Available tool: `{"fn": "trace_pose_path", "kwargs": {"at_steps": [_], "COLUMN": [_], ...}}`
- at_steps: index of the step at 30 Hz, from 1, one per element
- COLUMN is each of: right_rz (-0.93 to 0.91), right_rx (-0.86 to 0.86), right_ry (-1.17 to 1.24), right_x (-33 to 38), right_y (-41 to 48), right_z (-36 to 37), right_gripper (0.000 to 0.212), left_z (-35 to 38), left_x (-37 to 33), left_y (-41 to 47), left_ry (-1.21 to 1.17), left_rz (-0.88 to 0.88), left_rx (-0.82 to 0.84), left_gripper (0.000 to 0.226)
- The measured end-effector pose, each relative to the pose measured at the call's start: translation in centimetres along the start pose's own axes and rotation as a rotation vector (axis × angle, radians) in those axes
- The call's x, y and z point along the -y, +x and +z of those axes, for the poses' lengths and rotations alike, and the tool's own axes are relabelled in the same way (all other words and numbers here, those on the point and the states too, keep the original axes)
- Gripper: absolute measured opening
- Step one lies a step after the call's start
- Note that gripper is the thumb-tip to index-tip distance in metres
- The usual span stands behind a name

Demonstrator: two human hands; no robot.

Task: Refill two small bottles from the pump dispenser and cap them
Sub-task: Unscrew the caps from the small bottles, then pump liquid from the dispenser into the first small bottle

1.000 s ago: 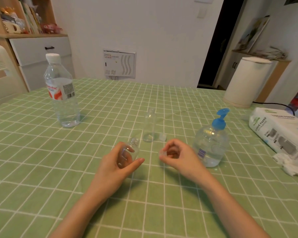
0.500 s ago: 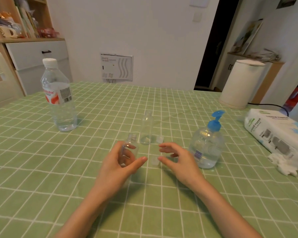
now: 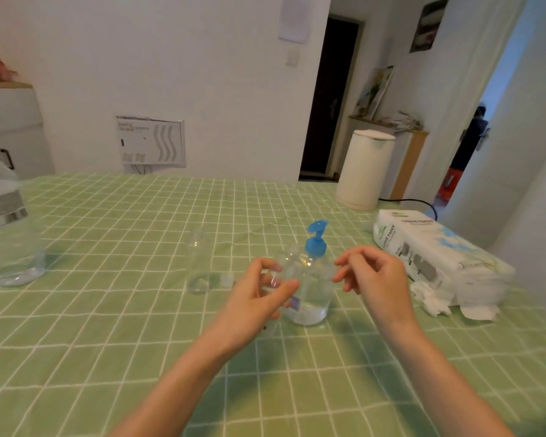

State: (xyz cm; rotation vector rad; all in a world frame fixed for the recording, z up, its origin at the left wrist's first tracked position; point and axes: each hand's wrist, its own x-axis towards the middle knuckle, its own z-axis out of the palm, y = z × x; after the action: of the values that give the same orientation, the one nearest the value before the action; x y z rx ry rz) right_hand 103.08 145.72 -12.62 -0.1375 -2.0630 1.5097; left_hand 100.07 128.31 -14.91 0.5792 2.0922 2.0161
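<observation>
At the middle of the bench, a little toward its right edge, the head view shows the left hand (image 3: 259,298) with its grip curled round a small bottle (image 3: 287,263). The thumb is on the near side, and the open neck is tilted up toward the pump dispenser (image 3: 312,298) just behind it. The picture is blurred there, so I cannot tell whether the two touch. The right hand (image 3: 372,275) hovers just right of the dispenser, its grip loose and half curled, with nothing in it that I can see. The second small bottle (image 3: 197,266) stands upright and uncapped to the left, with a small cap (image 3: 226,280) beside its foot.

The held bottle looks like thin clear plastic and seems empty, so it is probably very light, easy to tip and easy to dent if squeezed. Its smooth wall would likely turn slippery if liquid spills on it. The body at mid height is the best place to hold it, leaving the neck free under the spout. The dispenser, with liquid low inside, looks heavier and stands on its own. Its blue pump head (image 3: 316,244) probably wants a straight downward press, or the base may rock on the cloth.

A water bottle (image 3: 10,241) stands at the left edge and a tissue pack (image 3: 429,247) lies at the right edge.
</observation>
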Motion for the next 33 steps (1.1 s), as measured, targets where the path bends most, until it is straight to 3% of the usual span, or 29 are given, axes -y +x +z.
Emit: {"fn": "trace_pose_path", "kwargs": {"at_steps": [4,13,20,26,33], "right_rz": [0.048,0.234,0.273,0.279,0.283], "right_rx": [-0.106,0.243,0.37,0.447,0.488], "right_ry": [0.008,-0.228,-0.446,-0.617,-0.651], "right_x": [0.9,2.9,3.0,3.0,2.5], "right_y": [3.9,10.6,12.0,12.4,12.4], "right_z": [0.2,4.5,6.3,6.7,6.6], "right_gripper": [0.024,0.029,0.036,0.044,0.044], "left_z": [0.6,0.3,0.1,-0.1,0.0], "left_x": [-0.2,-0.9,-1.3,-1.6,-1.3], "left_y": [0.4,1.6,2.5,2.7,2.7], "left_ry": [0.027,0.025,-0.035,-0.068,-0.194], "left_rz": [0.009,0.033,0.002,0.002,-0.016], "left_rx": [0.007,-0.002,-0.003,0.032,0.103], "left_gripper": [0.023,0.023,0.029,0.049,0.042]}}
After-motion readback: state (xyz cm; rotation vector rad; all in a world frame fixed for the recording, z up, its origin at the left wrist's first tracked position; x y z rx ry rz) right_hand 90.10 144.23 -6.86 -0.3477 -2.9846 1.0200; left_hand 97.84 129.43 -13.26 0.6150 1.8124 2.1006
